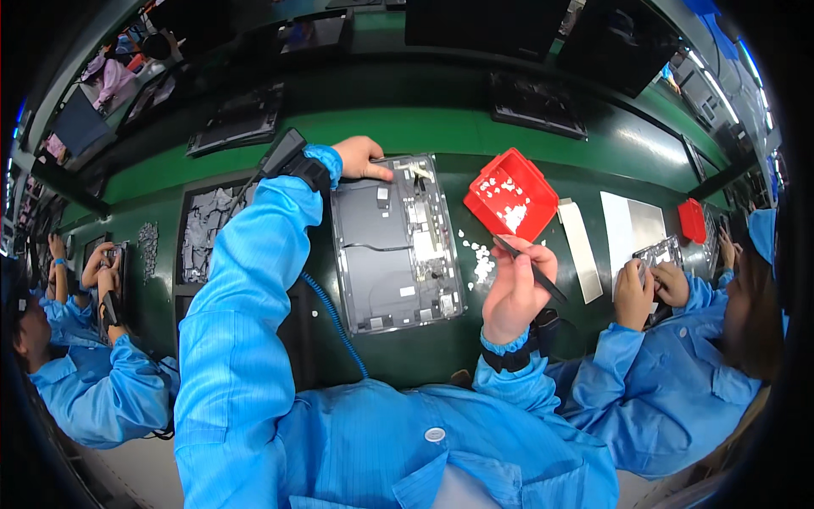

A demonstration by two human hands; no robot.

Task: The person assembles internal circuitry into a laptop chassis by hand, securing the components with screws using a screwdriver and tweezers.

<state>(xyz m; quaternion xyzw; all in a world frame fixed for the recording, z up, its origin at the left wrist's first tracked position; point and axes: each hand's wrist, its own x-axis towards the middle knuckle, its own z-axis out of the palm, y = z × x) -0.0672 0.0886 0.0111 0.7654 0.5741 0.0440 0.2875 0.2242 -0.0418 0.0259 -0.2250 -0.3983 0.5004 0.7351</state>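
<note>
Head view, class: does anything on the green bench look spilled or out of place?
Yes. Small white pieces lie scattered loose on the green bench, between the opened grey device and the tilted red bin holding more like them. They look spilled.

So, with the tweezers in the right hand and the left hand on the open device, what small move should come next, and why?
Probably bring the right hand with its black tweezers left to the small white pieces lying loose on the green table. They lie nearest the tip, between the red bin and the open device, which the left hand holds at its top edge.
</note>
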